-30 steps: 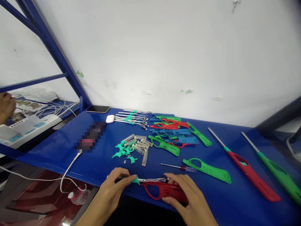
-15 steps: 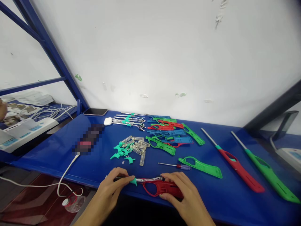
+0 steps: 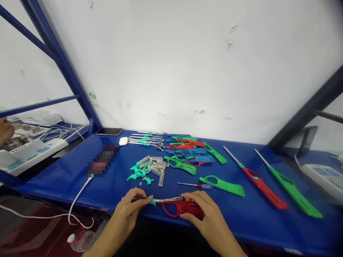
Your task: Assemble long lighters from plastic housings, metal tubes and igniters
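At the table's near edge, my left hand is closed on a lighter nozzle tube with a teal collar. White wires run from the tube towards a small dark end piece at the fingertips of my right hand. That hand grips a red lighter handle half, its inner side facing up and its far end partly covered by my fingers. The tube's collar lies beside the shell's narrow tip; whether it is seated there I cannot tell.
Beyond my hands lie teal triggers, clear fuel tanks, a screwdriver and a green handle half. Further back are nozzle assemblies and coloured shells. Two whole lighters rest right. Another person's hand shows far left.
The camera view has shifted slightly. My hands keep their grips, with the tube and wires still held along the red shell. The other person's hand shows more at the left.
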A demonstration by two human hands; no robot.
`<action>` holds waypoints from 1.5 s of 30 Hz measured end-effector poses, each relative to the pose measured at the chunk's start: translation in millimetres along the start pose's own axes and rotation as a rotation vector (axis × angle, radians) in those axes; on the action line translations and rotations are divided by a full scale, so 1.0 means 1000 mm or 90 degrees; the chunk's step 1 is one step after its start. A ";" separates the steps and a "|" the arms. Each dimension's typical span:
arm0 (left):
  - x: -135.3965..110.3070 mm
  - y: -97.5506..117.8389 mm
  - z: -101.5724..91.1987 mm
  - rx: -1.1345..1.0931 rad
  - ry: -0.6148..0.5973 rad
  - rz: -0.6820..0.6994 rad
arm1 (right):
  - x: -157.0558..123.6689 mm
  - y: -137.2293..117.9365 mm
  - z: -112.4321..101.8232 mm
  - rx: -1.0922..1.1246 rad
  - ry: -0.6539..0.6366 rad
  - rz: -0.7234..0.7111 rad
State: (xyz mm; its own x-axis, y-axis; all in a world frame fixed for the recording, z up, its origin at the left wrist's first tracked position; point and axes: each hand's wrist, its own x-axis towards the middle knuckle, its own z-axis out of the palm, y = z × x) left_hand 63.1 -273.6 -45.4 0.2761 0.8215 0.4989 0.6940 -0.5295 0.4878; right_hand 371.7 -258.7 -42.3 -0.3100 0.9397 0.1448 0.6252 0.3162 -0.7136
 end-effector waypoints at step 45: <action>0.021 0.015 0.029 0.010 -0.030 -0.036 | 0.015 0.014 0.001 -0.028 0.084 -0.069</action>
State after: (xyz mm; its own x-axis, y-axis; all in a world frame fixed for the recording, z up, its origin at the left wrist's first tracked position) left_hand 98.4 -258.2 -48.6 0.2669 0.8588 0.4373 0.7199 -0.4794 0.5020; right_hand 375.4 -240.1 -50.7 -0.2826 0.9079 0.3096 0.6248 0.4191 -0.6587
